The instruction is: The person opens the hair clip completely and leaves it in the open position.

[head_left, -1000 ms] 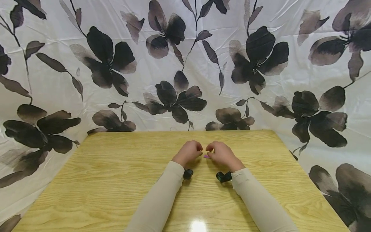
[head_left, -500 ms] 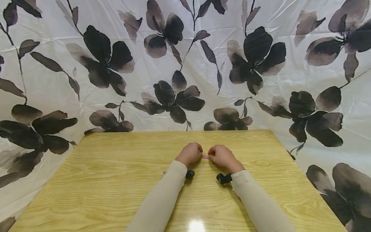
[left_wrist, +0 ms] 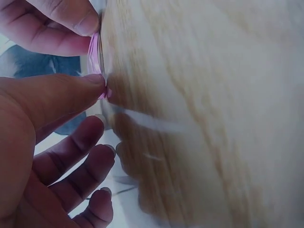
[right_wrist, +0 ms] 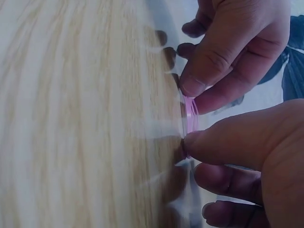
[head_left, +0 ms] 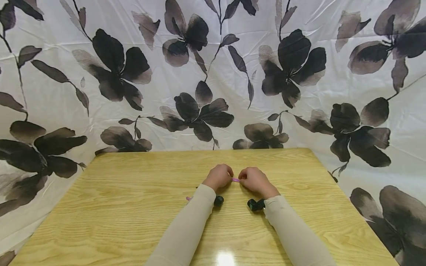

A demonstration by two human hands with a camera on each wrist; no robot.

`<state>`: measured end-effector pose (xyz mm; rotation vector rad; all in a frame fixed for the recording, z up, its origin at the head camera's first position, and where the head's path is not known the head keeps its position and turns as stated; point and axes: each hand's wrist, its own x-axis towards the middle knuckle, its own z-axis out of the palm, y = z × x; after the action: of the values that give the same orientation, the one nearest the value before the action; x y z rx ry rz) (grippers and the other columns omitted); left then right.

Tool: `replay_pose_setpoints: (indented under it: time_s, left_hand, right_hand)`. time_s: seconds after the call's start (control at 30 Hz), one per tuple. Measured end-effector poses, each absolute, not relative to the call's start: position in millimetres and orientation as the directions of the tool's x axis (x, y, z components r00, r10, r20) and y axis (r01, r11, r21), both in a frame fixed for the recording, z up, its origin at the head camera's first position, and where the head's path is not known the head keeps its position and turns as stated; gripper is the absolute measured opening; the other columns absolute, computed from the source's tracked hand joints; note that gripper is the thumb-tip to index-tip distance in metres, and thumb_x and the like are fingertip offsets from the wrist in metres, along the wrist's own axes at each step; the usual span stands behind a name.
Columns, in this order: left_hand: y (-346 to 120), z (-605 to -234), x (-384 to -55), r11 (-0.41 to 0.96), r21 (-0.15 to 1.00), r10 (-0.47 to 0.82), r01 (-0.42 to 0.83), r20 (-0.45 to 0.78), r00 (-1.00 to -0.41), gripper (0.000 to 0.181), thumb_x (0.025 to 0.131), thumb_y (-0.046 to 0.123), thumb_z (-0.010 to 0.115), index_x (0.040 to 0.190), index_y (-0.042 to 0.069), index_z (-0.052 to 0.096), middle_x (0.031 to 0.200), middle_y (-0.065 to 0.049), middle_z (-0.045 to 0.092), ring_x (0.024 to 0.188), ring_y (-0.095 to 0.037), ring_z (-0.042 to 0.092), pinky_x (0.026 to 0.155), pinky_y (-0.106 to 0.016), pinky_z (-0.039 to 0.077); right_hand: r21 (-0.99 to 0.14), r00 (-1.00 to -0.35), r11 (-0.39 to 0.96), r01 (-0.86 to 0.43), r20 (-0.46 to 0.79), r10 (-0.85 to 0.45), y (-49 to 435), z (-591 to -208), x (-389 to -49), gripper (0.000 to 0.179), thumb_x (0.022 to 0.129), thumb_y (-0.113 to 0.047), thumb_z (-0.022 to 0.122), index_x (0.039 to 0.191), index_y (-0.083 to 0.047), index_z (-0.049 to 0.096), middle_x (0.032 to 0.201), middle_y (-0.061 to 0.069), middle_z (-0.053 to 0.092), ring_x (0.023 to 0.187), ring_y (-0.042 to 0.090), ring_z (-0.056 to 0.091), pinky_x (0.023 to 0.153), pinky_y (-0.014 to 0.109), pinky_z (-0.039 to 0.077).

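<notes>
A small thin pink strip (head_left: 236, 180), with fine lines running along it like strands or folds, spans the gap between the two hands just above or on the wooden table. My left hand (head_left: 217, 176) pinches its left end between thumb and forefinger, and the other fingers hang loosely curled in the left wrist view. At the right end, my right hand (head_left: 255, 179) pinches it the same way. Close up in the right wrist view, the pink strip (right_wrist: 191, 114) shows only its middle; both ends are hidden under the fingertips.
Partly hidden behind the left sleeve (head_left: 186, 225), another pink piece (head_left: 188, 198) lies on the wooden table (head_left: 133, 207). A floral cloth (head_left: 246, 74) hangs behind the table's far edge. Dark wrist cameras (head_left: 256, 204) sit under both wrists.
My left hand has come in slightly to the right and now pinches the strip's left end. The right hand stays about in place. A pink piece now shows beside the left sleeve.
</notes>
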<state>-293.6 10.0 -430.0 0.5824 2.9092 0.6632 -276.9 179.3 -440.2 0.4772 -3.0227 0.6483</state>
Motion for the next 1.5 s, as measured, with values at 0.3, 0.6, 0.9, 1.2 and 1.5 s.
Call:
replay_pose_setpoints:
  time_s: [0.3, 0.6, 0.9, 1.2, 1.5]
  left_hand:
    - [9, -435, -294, 0.829, 0.452, 0.372, 0.329, -0.006, -0.928, 0.008, 0.089, 0.017, 0.067, 0.087, 0.014, 0.074, 0.091, -0.001, 0.071, 0.090, -0.020, 0.064, 0.083, -0.036, 0.051]
    - [7, -437, -293, 0.813, 0.475, 0.382, 0.336, -0.002, -0.924, 0.009, 0.090, 0.018, 0.068, 0.085, 0.015, 0.075, 0.088, 0.000, 0.071, 0.085, -0.018, 0.063, 0.081, -0.034, 0.051]
    - [1, -431, -290, 0.758, 0.537, 0.437, 0.370, 0.004, -0.900, 0.013, 0.094, 0.017, 0.063, 0.084, 0.016, 0.071, 0.077, 0.002, 0.064, 0.071, -0.015, 0.053, 0.072, -0.029, 0.046]
    - [-5, -438, -293, 0.725, 0.604, 0.427, 0.331, -0.017, -0.904, 0.011, 0.095, 0.020, 0.061, 0.088, 0.017, 0.070, 0.082, 0.001, 0.063, 0.072, -0.015, 0.052, 0.068, -0.028, 0.043]
    - [-11, -438, -291, 0.710, 0.641, 0.406, 0.292, -0.034, -0.913, 0.012, 0.096, 0.022, 0.060, 0.090, 0.018, 0.070, 0.082, 0.000, 0.061, 0.072, -0.016, 0.051, 0.066, -0.029, 0.041]
  right_hand:
    - [-0.435, -0.953, 0.849, -0.300, 0.095, -0.288, 177, -443, -275, 0.007, 0.086, -0.015, 0.071, 0.081, -0.017, 0.073, 0.080, -0.003, 0.067, 0.072, 0.012, 0.057, 0.072, 0.034, 0.050]
    - [-0.453, -0.956, 0.843, -0.291, 0.099, -0.277, 180, -447, -274, 0.010, 0.088, -0.015, 0.069, 0.079, -0.019, 0.071, 0.079, -0.004, 0.066, 0.071, 0.011, 0.056, 0.072, 0.033, 0.049]
    - [-0.448, -0.945, 0.832, -0.326, 0.125, -0.303, 182, -444, -272, 0.008, 0.091, -0.015, 0.066, 0.085, -0.016, 0.072, 0.085, -0.001, 0.067, 0.078, 0.015, 0.059, 0.077, 0.037, 0.050]
    - [-0.444, -0.938, 0.827, -0.345, 0.130, -0.321, 183, -443, -270, 0.009, 0.092, -0.018, 0.065, 0.091, -0.014, 0.074, 0.090, 0.002, 0.069, 0.085, 0.018, 0.063, 0.081, 0.040, 0.052]
    - [-0.462, -0.941, 0.820, -0.337, 0.128, -0.315, 182, -441, -269, 0.010, 0.092, -0.020, 0.066, 0.091, -0.014, 0.074, 0.088, 0.000, 0.069, 0.081, 0.016, 0.062, 0.079, 0.039, 0.052]
